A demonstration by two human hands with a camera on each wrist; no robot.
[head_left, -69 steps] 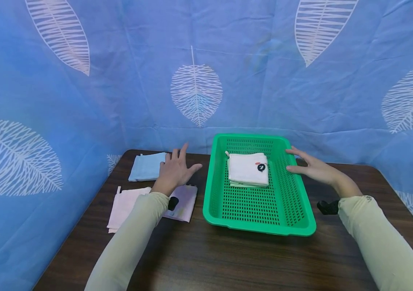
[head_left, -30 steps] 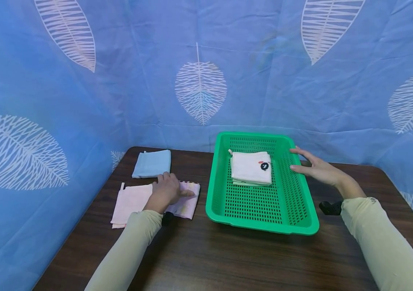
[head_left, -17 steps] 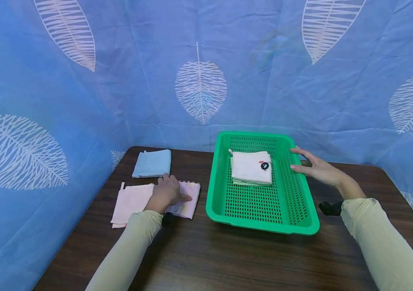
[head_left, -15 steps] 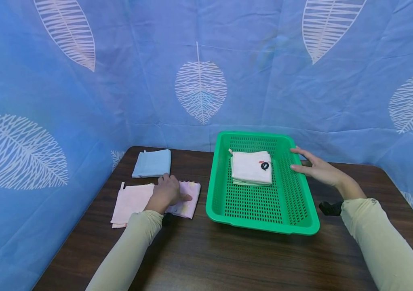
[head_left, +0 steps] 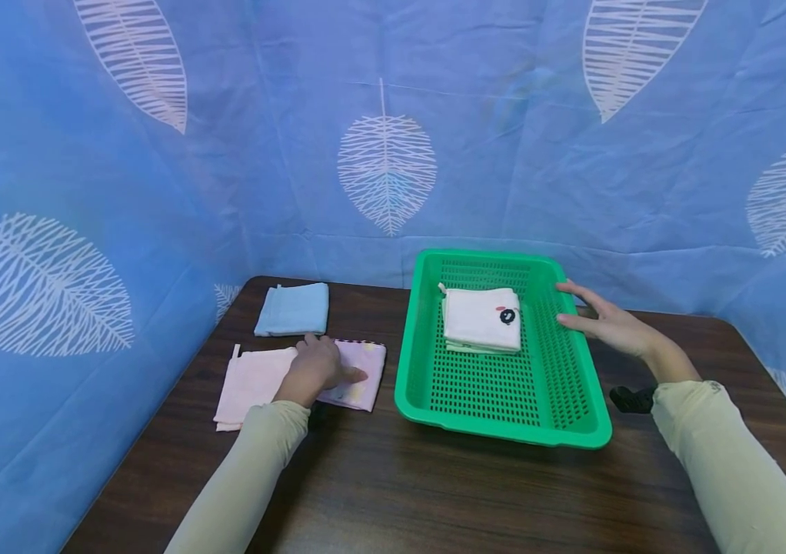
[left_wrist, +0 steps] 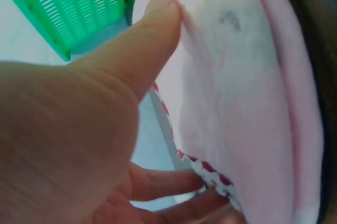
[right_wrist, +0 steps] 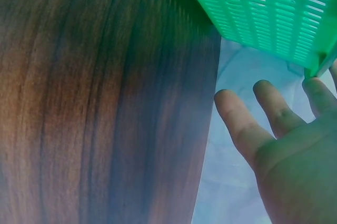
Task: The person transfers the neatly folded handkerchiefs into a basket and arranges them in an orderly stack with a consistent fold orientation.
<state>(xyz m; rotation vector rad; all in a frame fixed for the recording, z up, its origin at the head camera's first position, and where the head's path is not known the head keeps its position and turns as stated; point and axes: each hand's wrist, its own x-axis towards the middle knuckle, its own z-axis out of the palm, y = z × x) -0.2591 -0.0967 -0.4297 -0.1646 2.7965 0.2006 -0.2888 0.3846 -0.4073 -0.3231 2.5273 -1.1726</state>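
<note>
- Soft, folded printed cloth (head_left: 369, 358) with red-and-white edging, on the wood-grain table (head_left: 434, 492), left of the green basket (head_left: 504, 436); the left hand (head_left: 318, 365) pinches it, thumb on top.
- Folded pink cloth (head_left: 254, 381) and blue cloth (head_left: 292, 310) lie near it.
- The basket, perforated plastic, contains a folded white cloth (head_left: 477, 319); right hand (head_left: 614, 327) at its rim, fingers loosely spread.

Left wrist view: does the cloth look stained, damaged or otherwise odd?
One thing: a small grey mark on the lilac-pink cloth held by the left hand. It stands out against the pale fabric, but blur hides whether it is print or stain.
</note>
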